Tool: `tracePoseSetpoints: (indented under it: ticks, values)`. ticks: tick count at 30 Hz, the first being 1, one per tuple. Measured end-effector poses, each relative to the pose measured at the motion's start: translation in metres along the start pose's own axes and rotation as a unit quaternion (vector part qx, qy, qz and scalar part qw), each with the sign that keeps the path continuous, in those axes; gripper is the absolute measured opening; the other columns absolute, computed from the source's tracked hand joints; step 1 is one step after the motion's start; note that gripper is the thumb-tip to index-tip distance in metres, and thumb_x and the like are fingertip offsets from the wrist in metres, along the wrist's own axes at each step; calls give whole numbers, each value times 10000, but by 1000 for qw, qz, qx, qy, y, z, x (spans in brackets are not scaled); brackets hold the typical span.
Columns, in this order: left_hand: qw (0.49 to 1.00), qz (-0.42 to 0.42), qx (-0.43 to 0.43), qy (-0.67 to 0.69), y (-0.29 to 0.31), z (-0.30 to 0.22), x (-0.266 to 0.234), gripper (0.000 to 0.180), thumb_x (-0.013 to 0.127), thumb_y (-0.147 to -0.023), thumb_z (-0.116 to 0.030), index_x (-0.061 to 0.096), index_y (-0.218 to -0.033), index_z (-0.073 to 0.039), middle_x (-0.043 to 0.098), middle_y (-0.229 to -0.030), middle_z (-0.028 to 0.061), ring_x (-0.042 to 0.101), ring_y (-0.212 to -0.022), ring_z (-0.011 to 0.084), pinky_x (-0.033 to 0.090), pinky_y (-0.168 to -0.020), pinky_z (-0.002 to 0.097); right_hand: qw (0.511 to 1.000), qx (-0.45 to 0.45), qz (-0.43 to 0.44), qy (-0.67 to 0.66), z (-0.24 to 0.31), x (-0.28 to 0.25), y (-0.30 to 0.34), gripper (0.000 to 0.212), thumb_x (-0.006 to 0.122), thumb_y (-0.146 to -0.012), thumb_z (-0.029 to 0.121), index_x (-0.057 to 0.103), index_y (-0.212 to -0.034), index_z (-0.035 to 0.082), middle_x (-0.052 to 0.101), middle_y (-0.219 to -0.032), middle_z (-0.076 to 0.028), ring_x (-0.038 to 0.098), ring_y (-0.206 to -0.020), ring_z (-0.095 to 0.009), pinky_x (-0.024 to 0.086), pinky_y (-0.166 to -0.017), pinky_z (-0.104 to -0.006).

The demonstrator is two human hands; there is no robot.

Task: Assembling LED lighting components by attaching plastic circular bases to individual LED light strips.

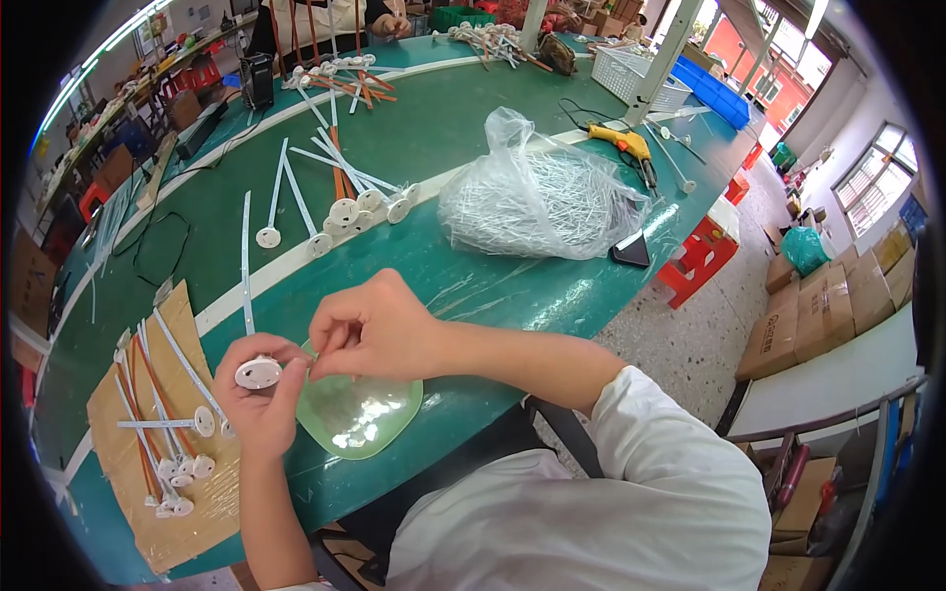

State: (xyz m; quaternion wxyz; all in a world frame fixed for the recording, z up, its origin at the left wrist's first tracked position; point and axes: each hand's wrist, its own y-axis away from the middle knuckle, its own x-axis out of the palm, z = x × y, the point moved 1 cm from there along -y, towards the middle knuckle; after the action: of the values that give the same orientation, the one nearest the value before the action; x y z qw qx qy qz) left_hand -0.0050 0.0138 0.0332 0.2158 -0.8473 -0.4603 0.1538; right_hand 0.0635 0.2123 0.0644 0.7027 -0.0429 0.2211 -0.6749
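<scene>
My left hand (pixel 261 419) is closed around the end of a long white stick with a round white disc (pixel 258 373). The stick's strip points away from me over the green table. Close beside it, my right hand (pixel 379 330) has thumb and fingers pinched together near the left fingertips; what they hold is too small to make out. Under both hands lies a light green dish (pixel 379 433) with shiny clear contents. A cardboard sheet (pixel 202 502) to the left carries several white and orange-brown sticks with discs (pixel 175 471).
Beyond my hands lie more disc-ended sticks (pixel 343 212) and a clear bag of thin transparent strips (pixel 542 202). A yellow glue gun (pixel 626 143), a phone (pixel 631 250) and a white basket (pixel 641 81) sit to the right. Across the table is another person's hand (pixel 391 27). Red stools (pixel 705 251) stand beside the table.
</scene>
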Motion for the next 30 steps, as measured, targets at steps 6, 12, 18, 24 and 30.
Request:
tracePoseSetpoints:
  ticks: [6, 12, 18, 24, 30]
  values:
    - [997, -52, -58, 5, -2, 2, 6, 291, 746, -819, 86, 617, -1063, -6, 676, -930, 72, 664, -854, 133, 524, -764, 254, 992, -86, -70, 51, -6, 5, 2, 199, 879, -737, 101, 703, -801, 33, 697, -667, -41, 680, -594, -94, 543, -558, -234]
    - [998, -45, -25, -25, -1, 8, 3, 281, 761, -817, 83, 621, -1042, -12, 668, -926, 63, 657, -850, 131, 515, -766, 252, 988, -109, -83, 64, -6, 7, 1, 183, 860, -760, 118, 702, -815, 42, 689, -669, -48, 680, -590, -119, 540, -557, -243]
    - [996, -68, 1, -62, 0, 7, 5, 235, 761, -831, 79, 619, -994, -12, 670, -924, 77, 647, -850, 136, 505, -763, 250, 991, -100, -65, 67, -5, 7, 0, 122, 796, -820, 85, 695, -861, 31, 687, -725, -61, 638, -558, -124, 506, -520, -260]
    - [995, -79, -3, -66, -2, 6, 7, 215, 757, -852, 53, 608, -987, -23, 671, -925, 79, 636, -850, 139, 501, -764, 252, 997, -56, -48, 21, -10, 7, 0, 102, 754, -864, 72, 687, -921, 19, 708, -786, -68, 686, -633, -129, 538, -558, -258]
    - [992, -94, 5, -83, -1, 4, 5, 210, 757, -864, 32, 601, -989, -33, 672, -924, 78, 624, -838, 136, 498, -755, 251, 997, -32, -67, 0, -3, 9, -1, 125, 742, -871, 83, 675, -946, 9, 724, -826, -88, 732, -762, -161, 579, -610, -281]
